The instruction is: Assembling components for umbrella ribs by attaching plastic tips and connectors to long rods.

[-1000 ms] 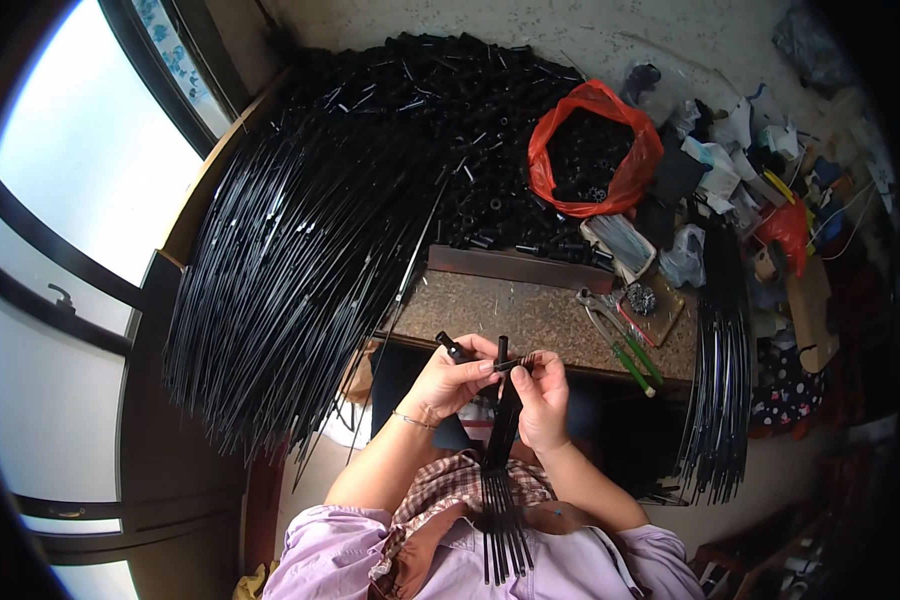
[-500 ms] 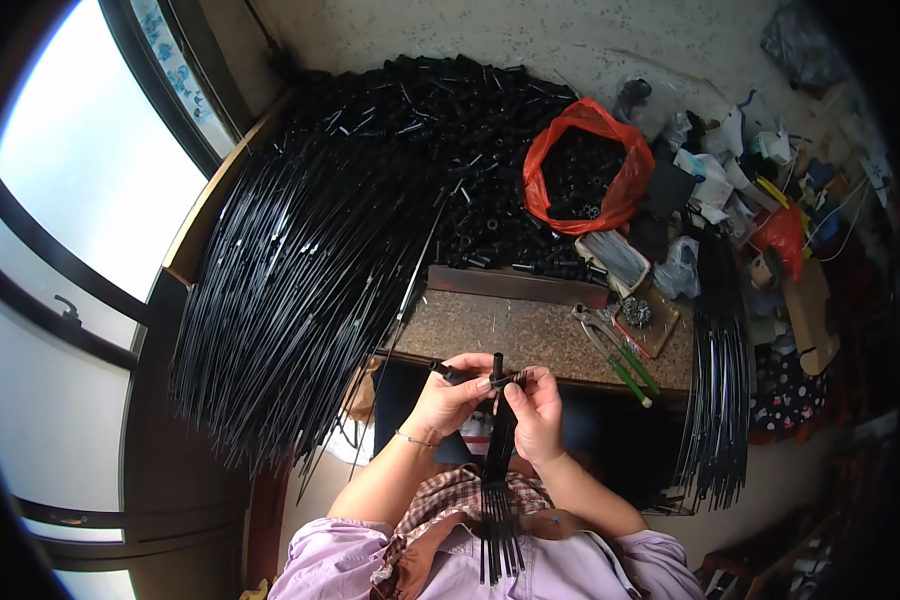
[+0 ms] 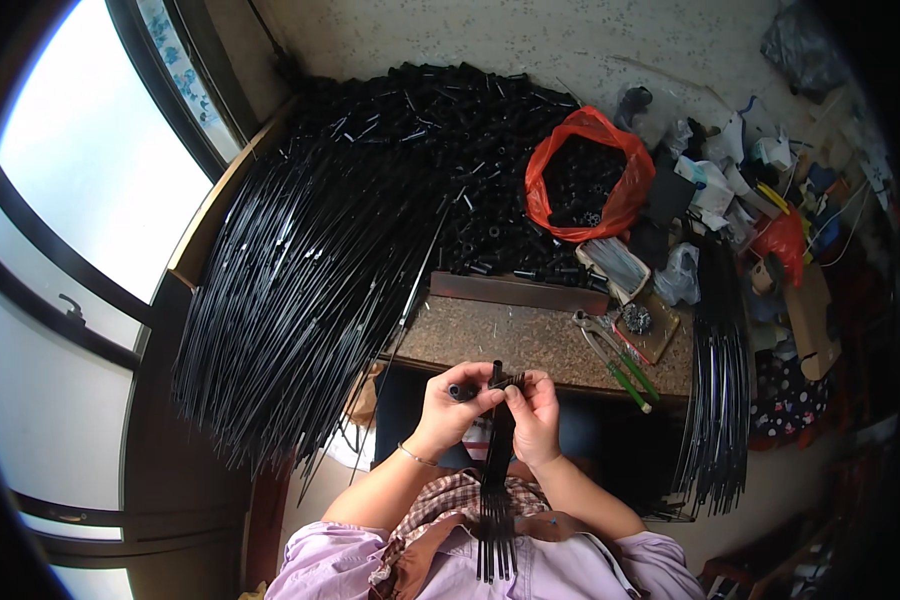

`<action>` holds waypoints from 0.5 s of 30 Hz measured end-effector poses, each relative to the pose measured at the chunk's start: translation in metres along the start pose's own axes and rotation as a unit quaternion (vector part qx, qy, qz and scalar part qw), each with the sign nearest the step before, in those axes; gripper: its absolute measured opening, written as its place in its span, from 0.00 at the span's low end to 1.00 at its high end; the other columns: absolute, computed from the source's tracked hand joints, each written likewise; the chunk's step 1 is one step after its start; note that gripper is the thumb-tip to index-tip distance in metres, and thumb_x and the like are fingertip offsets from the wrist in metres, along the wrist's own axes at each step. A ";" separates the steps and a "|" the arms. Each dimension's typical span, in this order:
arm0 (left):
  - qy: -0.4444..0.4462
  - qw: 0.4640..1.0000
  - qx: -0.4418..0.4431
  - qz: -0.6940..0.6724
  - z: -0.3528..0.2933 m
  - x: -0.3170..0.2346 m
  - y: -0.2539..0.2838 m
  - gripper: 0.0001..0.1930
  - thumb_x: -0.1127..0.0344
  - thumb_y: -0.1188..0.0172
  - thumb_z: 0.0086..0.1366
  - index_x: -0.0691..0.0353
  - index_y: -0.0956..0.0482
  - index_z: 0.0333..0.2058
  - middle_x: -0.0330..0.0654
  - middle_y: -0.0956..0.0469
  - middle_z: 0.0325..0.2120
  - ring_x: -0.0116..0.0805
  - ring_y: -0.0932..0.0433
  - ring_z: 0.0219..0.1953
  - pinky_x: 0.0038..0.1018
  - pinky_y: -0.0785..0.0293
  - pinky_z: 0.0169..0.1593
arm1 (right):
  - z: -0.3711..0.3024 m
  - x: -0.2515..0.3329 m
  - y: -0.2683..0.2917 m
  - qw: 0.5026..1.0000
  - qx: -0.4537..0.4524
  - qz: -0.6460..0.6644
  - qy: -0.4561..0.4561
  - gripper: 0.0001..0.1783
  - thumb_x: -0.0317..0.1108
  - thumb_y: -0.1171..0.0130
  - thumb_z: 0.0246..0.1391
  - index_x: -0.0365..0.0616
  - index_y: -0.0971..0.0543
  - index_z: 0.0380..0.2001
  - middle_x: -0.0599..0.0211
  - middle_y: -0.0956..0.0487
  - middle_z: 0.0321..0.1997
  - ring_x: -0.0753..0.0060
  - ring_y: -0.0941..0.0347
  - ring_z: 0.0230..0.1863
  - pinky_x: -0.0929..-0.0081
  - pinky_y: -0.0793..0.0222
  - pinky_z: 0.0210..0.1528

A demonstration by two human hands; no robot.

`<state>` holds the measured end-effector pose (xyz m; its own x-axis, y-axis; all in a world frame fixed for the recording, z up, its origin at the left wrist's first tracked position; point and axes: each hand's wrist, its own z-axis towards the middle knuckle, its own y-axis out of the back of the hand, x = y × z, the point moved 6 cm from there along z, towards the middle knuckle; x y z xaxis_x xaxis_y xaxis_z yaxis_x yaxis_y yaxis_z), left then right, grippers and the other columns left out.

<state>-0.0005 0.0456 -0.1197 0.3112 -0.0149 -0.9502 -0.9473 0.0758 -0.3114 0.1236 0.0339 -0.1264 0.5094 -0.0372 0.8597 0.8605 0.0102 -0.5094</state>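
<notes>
In front of my body, a bundle of thin black rods (image 3: 497, 510) hangs down over the apron, its upper ends between my hands. At its top a narrow black tube (image 3: 497, 371) stands upright. My left hand (image 3: 444, 412) is closed, holding a short black tube (image 3: 460, 392) in its curled fingers while its thumb and fingertip pinch beside the upright tube. My right hand (image 3: 536, 412) is closed too, pinching the dark upper ends of the rods against that tube. Fingers hide just how the rods and tube meet.
A large pile of long black rods (image 3: 290, 300) overhangs the bench at left, with short black tubes (image 3: 480, 245) heaped behind. A red plastic bag (image 3: 540, 190), green-handled pliers (image 3: 620, 365) and a metal coil (image 3: 637, 319) lie right. Another rod bundle (image 3: 718, 400) hangs beyond.
The short tube in my left hand has turned so that its open end shows. Both hands stay together at the top of the bundle, slightly lower in view.
</notes>
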 end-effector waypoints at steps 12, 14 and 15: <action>-0.137 0.943 0.063 0.297 0.009 -0.045 -0.008 0.12 0.73 0.34 0.49 0.70 0.23 0.33 0.37 0.24 0.25 0.26 0.26 0.26 0.20 0.30 0.31 | -0.001 -0.018 0.008 0.990 0.009 0.093 -0.107 0.05 0.29 0.44 0.54 0.45 0.31 0.30 0.76 0.27 0.32 0.84 0.32 0.35 0.83 0.35 0.42; -0.062 0.984 0.068 0.152 0.009 -0.035 -0.003 0.12 0.74 0.34 0.49 0.70 0.23 0.33 0.38 0.25 0.25 0.28 0.27 0.25 0.21 0.30 0.30 | -0.001 -0.019 0.001 0.972 0.056 0.168 -0.152 0.06 0.31 0.43 0.53 0.43 0.28 0.33 0.71 0.24 0.34 0.75 0.26 0.36 0.73 0.28 0.43; 0.015 0.997 0.071 0.003 0.008 -0.025 -0.001 0.11 0.75 0.35 0.49 0.71 0.23 0.32 0.40 0.26 0.25 0.30 0.27 0.23 0.22 0.30 0.28 | 0.000 -0.018 0.003 0.972 0.056 0.169 -0.152 0.06 0.31 0.43 0.53 0.43 0.28 0.33 0.71 0.24 0.34 0.75 0.26 0.36 0.73 0.28 0.43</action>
<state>-0.0067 0.0541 -0.0956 0.3014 -0.0430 -0.9525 -0.9279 0.2168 -0.3034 0.1171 0.0346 -0.1433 0.7279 0.2839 0.6241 0.6308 0.0795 -0.7719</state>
